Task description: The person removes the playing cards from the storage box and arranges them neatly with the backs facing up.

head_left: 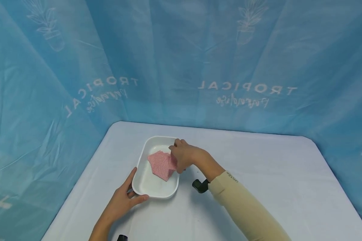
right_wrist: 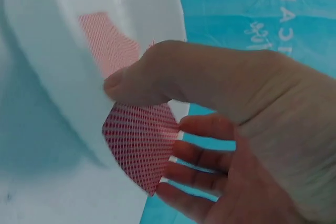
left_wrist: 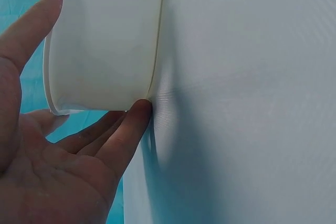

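Note:
A white rectangular tub (head_left: 155,190) with rounded corners stands on the white-covered table. My left hand (head_left: 120,202) holds its near left corner, thumb against the near wall and fingers along the left side; the left wrist view shows the fingertips (left_wrist: 140,109) low on the tub's wall. A red-and-white checked cloth (head_left: 161,164) lies partly spread inside the tub. Over the tub's right side, my right hand (head_left: 185,155) pinches the cloth's right part. In the right wrist view, the thumb (right_wrist: 139,82) crosses the cloth (right_wrist: 142,145) and the fingers touch its edge.
White fabric covers the table (head_left: 259,184). Blue curtains (head_left: 181,67) with mirrored lettering hang behind and at both sides. A dark device (head_left: 200,186) shows at the right wrist, and another dark piece (head_left: 122,237) below the left forearm.

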Action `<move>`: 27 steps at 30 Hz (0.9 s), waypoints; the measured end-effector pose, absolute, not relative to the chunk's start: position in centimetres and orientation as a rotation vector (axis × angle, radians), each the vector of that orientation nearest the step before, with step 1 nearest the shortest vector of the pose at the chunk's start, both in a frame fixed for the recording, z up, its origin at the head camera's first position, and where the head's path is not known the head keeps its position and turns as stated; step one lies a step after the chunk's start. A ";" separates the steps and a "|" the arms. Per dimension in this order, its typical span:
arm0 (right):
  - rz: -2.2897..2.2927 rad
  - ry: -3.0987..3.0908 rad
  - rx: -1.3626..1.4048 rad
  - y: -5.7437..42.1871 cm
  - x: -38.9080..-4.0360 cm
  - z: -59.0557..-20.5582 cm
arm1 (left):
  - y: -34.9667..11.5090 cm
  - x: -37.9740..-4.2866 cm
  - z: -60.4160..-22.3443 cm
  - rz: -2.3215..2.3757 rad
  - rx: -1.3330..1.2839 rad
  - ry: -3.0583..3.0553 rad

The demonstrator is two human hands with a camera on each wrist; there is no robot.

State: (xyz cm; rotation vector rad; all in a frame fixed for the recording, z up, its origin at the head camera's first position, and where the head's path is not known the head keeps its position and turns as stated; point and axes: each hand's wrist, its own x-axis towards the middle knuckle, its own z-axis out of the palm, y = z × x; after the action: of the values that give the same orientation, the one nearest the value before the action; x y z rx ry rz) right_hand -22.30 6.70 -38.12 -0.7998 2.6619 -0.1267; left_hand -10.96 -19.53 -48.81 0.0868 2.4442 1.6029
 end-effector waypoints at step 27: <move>-0.219 2.716 -0.744 12.6 -24.7 -40.8 | -19.9 -11.4 -49.0 1.621 0.101 2.445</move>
State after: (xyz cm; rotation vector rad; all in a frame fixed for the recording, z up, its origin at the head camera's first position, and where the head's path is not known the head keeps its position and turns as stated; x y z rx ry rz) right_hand -24.65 12.57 -40.76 -0.7444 2.7165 -0.2190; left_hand -11.39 -19.92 -48.96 0.1013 2.4454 1.6207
